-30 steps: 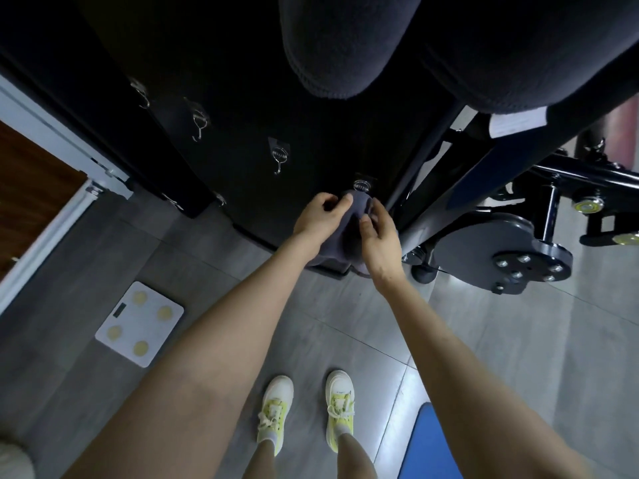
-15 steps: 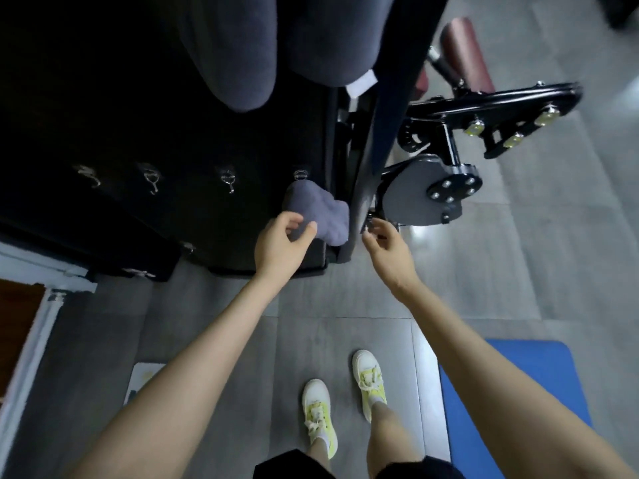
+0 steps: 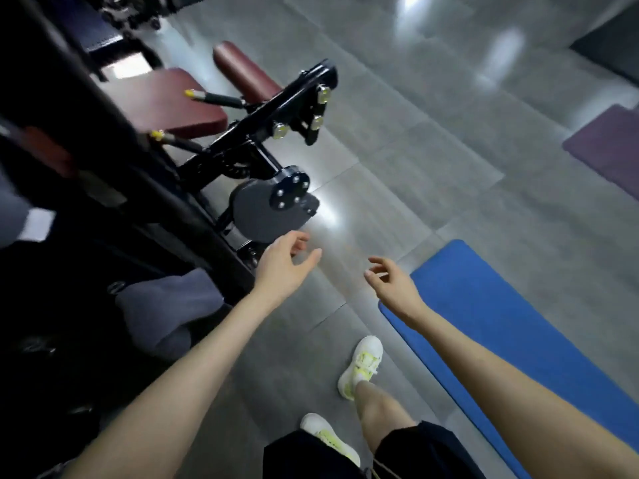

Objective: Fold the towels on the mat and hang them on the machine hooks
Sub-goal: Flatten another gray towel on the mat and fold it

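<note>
A folded grey towel (image 3: 166, 312) hangs against the black machine panel (image 3: 62, 323) at the lower left, its hook hidden behind it. My left hand (image 3: 283, 264) floats to the right of the towel, apart from it, fingers spread and holding nothing. My right hand (image 3: 390, 281) is open too, hovering over the grey floor near the edge of the blue mat (image 3: 501, 333). The visible part of the mat shows no towel on it.
The machine's black arm with yellow-tipped handles (image 3: 262, 122) and a round pivot plate (image 3: 273, 205) juts out ahead. Dark red pads (image 3: 173, 102) lie behind it. A purple mat (image 3: 608, 150) sits at the far right. My feet in white-yellow shoes (image 3: 359, 368) stand on grey tiles.
Both hands have let go of the grey towel, which stays hanging on the panel. My view and hands have swung right, toward the blue mat.
</note>
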{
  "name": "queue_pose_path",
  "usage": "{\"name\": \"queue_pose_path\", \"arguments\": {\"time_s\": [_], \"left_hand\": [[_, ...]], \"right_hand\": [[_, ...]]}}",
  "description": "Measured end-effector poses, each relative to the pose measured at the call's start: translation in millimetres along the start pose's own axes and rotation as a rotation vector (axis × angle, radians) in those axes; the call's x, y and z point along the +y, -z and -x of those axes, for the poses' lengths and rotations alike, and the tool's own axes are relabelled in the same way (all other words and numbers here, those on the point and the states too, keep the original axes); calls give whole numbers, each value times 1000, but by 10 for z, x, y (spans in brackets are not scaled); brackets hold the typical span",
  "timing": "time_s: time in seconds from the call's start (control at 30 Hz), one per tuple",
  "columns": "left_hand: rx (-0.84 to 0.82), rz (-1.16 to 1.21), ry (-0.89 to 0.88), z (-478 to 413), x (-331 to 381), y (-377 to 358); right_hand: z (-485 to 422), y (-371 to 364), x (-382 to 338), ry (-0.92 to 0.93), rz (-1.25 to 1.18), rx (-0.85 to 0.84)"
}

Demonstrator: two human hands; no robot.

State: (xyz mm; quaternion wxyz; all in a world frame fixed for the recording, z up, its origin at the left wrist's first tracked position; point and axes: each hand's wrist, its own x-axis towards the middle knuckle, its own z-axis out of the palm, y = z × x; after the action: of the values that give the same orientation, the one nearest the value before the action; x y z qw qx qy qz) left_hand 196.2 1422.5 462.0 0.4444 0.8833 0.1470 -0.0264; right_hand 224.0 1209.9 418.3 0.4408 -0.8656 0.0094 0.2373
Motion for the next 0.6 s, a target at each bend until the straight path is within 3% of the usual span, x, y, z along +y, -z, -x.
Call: {"name": "queue_pose_path", "arguments": {"time_s": [0.3,0.6], "left_hand": [[-520,-212,-202,-1231,1263,-1349],[-713,-226,-321,-2475,2476,-2428]], "right_hand": [[-246,1261,928,-305,-104,197],[-644,2453,1535,-597,-428,506]]}}
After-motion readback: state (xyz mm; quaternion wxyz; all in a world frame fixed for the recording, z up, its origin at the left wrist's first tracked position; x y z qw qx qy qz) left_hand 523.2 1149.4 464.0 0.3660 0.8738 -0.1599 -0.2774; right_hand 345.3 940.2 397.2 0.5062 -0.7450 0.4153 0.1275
